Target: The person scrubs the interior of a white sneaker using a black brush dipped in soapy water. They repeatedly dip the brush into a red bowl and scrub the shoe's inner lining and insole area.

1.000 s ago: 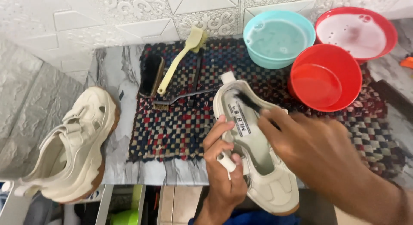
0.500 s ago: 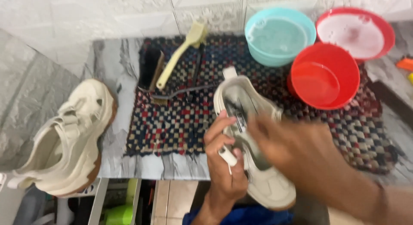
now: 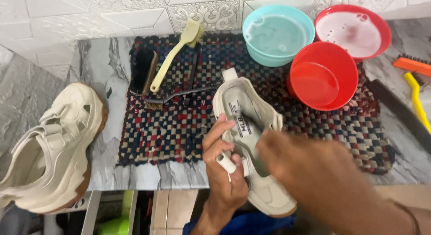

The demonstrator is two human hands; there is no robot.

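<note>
We note one cream chunky shoe [image 3: 251, 140] lying lengthwise at the near edge of the bench [image 3: 96, 64], its heel end on the checked woven mat [image 3: 179, 127] and its toe past the bench edge. The left hand [image 3: 222, 167] grips its side, fingers [image 3: 215, 131] curled over the rim, with a white strap end between them. The right hand [image 3: 314, 176] lies over the shoe's opening; it is blurred, so we cannot tell how its fingers stand.

On the mat beyond the shoe: a small wire brush [image 3: 177, 98], a black block brush [image 3: 142, 71] and a pale yellow long-handled brush [image 3: 175, 60]. To the right stand a red tub [image 3: 322, 75], a turquoise bowl of water [image 3: 277, 35] and a red bowl of cloudy water [image 3: 352, 30], close together. A second cream shoe [image 3: 51, 149] stands off the left edge of the bench. An orange brush [image 3: 411, 64] and a yellow handle [image 3: 416, 100] lie at far right.
</note>
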